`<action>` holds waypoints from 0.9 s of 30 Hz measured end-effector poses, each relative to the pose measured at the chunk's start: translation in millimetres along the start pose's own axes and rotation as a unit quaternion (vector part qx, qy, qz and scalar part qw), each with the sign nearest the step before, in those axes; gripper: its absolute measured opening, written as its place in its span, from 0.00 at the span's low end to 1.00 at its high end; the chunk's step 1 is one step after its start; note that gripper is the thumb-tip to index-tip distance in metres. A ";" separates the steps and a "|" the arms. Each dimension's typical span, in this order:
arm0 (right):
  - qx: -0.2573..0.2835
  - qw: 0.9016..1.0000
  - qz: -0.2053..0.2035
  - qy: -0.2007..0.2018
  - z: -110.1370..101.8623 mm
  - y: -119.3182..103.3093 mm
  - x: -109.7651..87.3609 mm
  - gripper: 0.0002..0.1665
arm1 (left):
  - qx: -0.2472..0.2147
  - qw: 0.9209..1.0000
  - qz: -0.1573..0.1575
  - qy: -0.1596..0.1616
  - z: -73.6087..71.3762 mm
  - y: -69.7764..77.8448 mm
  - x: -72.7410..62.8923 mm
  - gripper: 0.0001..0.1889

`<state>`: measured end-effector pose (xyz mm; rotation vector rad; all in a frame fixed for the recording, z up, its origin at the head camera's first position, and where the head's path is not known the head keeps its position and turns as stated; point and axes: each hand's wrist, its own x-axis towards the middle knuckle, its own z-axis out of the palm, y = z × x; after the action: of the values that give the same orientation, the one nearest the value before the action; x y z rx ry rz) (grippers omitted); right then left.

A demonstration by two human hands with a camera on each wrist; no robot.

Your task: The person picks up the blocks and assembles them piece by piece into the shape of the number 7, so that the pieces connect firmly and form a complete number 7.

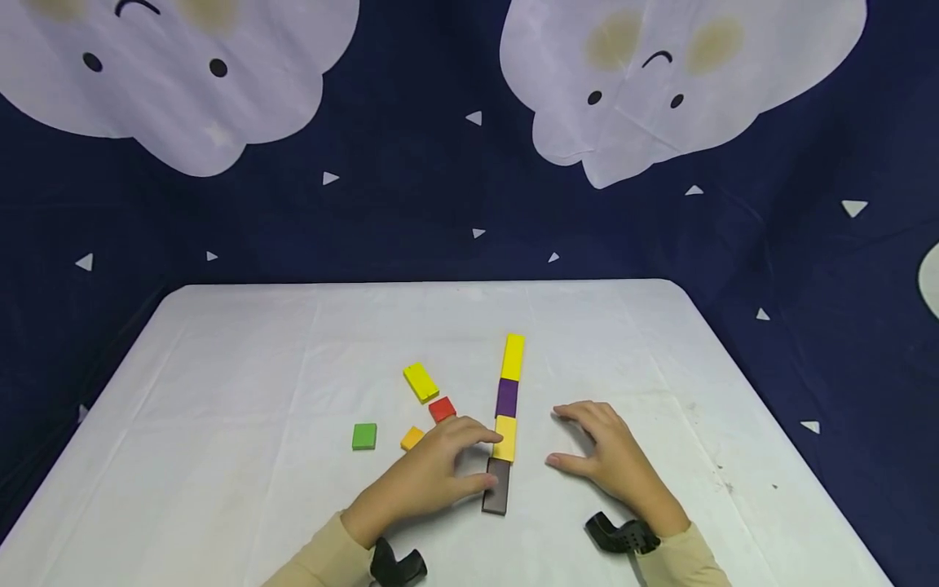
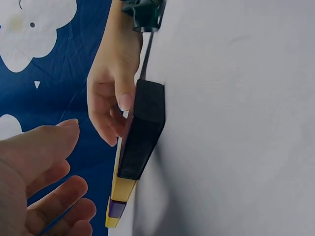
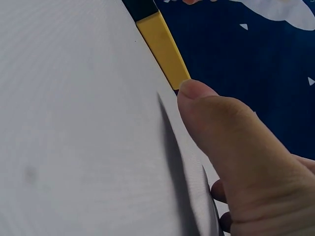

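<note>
Four flat blocks lie end to end in a line on the white table (image 1: 242, 342): a yellow block (image 1: 513, 356) farthest, a purple block (image 1: 507, 397), a second yellow block (image 1: 504, 438) and a black block (image 1: 496, 487) nearest. My left hand (image 1: 484, 458) rests left of the line, thumb against the black block (image 2: 145, 128) and a finger touching the second yellow block. Its fingers (image 2: 44, 187) are relaxed. My right hand (image 1: 561, 436) lies flat on the table right of the line, apart from the blocks. In the right wrist view its thumb (image 3: 216, 128) is close to the yellow block (image 3: 162, 46).
Loose blocks lie left of the line: a yellow one (image 1: 421, 381), a red one (image 1: 442, 408), an orange one (image 1: 412, 438) partly behind my left hand, and a green one (image 1: 363, 436). A dark blue cloth with white clouds (image 1: 660, 81) hangs behind the table.
</note>
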<state>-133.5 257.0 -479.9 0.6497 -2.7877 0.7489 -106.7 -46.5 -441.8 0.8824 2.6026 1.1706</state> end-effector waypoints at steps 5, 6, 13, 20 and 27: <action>0.001 1.000 0.001 0.001 -0.9 -0.4 -0.2 0.41 | 0.002 1.000 0.007 0.017 5.5 -0.3 -3.2 0.23; 0.001 1.000 0.002 0.001 -0.9 -0.4 -0.2 0.41 | 0.002 1.000 0.008 0.019 6.8 -0.4 -4.2 0.23; 0.005 1.000 -0.001 0.006 0.4 -0.7 0.9 0.40 | 0.015 1.000 0.018 0.020 12.9 0.7 -10.8 0.22; 0.005 1.000 -0.003 0.002 1.9 -4.0 1.7 0.42 | 0.018 0.999 0.025 0.040 12.7 -0.9 -18.7 0.21; 0.010 1.000 -0.003 -0.003 4.5 -9.8 1.3 0.43 | 0.024 0.997 0.021 0.066 11.3 -8.4 -25.7 0.21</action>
<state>-130.5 246.6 -479.1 0.6638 -2.7861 0.7762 -85.5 -58.4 -458.1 0.9017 2.7414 1.2213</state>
